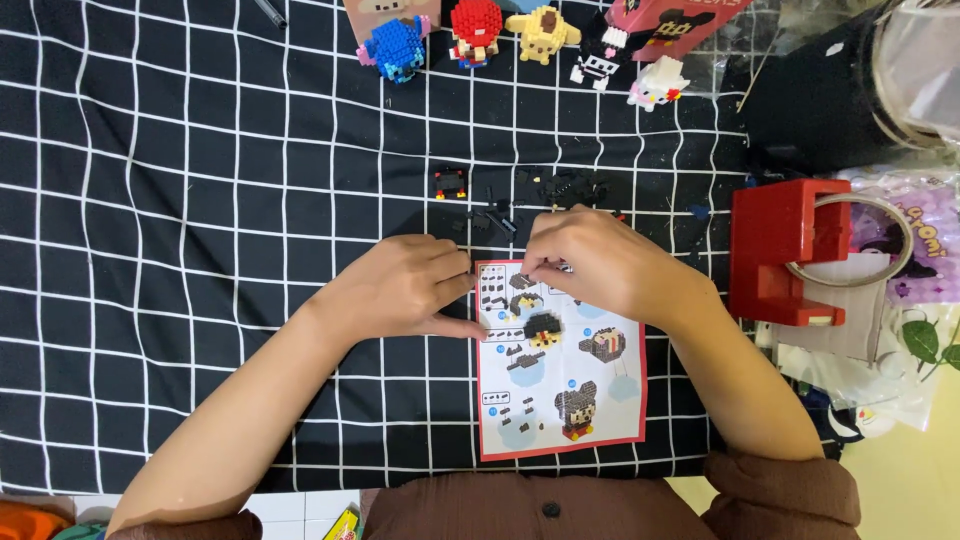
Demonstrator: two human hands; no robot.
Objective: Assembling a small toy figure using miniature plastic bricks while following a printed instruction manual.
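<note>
A red-bordered instruction sheet (560, 385) with pictures of a brick figure lies on the black cloth with a white grid (200, 250). My left hand (400, 288) rests at the sheet's left edge, thumb on the paper, fingers curled. My right hand (600, 262) hovers over the sheet's top, fingertips pinched together on a tiny piece that I cannot make out. Several small black bricks (560, 188) lie scattered just beyond both hands. A small black and red brick assembly (450, 182) sits to their left.
Finished brick figures stand along the far edge: a blue one (393, 45), a red one (475, 30), a yellow one (541, 33), a black-and-white one (597, 66), a white one (659, 82). A red tape dispenser (785, 250) and plastic bags (900, 240) crowd the right.
</note>
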